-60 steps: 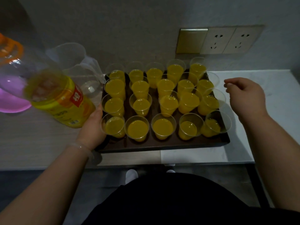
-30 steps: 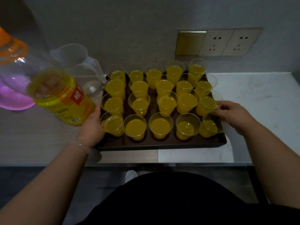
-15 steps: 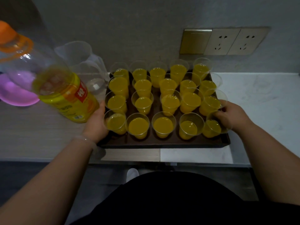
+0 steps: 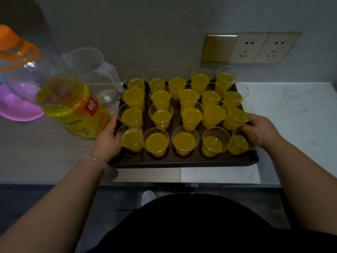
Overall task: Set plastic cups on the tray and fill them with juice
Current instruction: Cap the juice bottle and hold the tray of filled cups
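Head view, clear cups (image 4: 185,141) of yellow juice (image 4: 156,142), dark tray (image 4: 182,162)

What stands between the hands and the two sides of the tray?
Nothing visible does. The left hand is at the left edge of the tray, the right hand at its right edge, beside the front-right cup.

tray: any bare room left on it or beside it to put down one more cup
On the tray only the near strip before the front cups is bare. The white counter right of it is open to the wall. Left is crowded: juice bottle, clear jug.
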The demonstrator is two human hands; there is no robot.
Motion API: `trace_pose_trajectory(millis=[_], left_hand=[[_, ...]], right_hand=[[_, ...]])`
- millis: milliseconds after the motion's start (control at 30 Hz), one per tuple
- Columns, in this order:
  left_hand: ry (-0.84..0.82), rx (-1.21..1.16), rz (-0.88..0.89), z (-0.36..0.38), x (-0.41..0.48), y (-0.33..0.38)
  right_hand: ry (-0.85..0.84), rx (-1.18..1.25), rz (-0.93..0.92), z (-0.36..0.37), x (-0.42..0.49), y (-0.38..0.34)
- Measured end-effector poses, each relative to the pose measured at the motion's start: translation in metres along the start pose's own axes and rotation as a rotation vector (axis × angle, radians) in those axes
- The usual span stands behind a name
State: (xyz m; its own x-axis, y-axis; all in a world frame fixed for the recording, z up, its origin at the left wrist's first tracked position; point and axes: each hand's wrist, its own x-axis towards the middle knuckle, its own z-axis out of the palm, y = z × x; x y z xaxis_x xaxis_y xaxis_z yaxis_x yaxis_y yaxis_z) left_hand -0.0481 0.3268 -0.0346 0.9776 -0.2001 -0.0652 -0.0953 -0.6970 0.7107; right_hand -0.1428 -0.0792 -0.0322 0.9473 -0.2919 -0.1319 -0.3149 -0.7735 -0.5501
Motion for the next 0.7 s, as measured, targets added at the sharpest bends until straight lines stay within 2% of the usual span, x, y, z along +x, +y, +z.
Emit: trace_pose_trajectory(millis=[367, 700], left_hand=[[0.052, -0.051, -0.004, 0.0017, -0.0053, 0.0047], [0.090, -0.097, 0.061, 0.0065, -0.0058, 0.0020]], right_hand=[[0.019, 0.082, -0.007, 0.0011, -0.0004, 0.0021], [0.039, 0.117, -0.027, -0.0014, -0.0027, 0.0030]])
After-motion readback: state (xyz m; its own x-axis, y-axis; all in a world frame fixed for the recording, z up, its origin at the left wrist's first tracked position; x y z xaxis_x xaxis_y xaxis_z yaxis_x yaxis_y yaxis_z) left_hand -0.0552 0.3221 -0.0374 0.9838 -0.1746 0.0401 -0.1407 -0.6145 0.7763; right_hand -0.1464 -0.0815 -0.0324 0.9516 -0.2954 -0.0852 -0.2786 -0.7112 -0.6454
